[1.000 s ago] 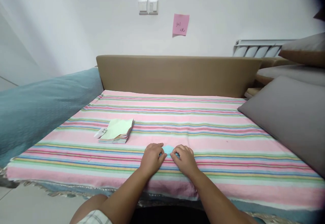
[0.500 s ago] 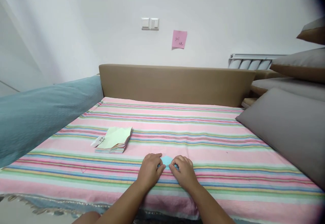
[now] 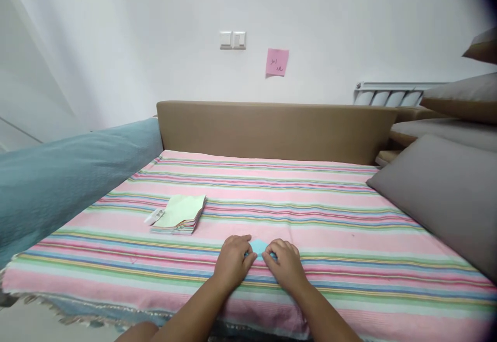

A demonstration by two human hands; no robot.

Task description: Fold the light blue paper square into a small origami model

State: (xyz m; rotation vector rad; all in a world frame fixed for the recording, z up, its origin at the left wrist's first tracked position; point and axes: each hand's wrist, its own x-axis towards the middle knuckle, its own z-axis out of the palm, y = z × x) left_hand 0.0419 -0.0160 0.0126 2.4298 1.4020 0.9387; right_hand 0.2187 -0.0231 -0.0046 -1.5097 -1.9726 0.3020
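A small piece of light blue paper point(image 3: 259, 248) lies on the striped cloth point(image 3: 330, 218), its sides hidden under my fingers. On its left edge, my left hand point(image 3: 234, 257) pinches the paper between thumb and curled fingers, with the index finger reaching along the top. My right hand point(image 3: 283, 261) grips the opposite edge in the same way, thumb pointing inward. The thumbs are a short gap apart near the paper's lower edge. Whether the paper is folded beneath the fingers I cannot make out.
A stack of coloured paper sheets point(image 3: 180, 212), pale green on top, sits left of my hands beside a small white labelled object point(image 3: 154, 217). Grey cushions point(image 3: 442, 192) pile up on the right. A brown backrest point(image 3: 272, 131) and a blue-covered armrest point(image 3: 85, 161) border the cloth.
The whole view has shifted slightly, so everything sits a little further right. Both hands keep their hold on the blue paper, with barely any movement.
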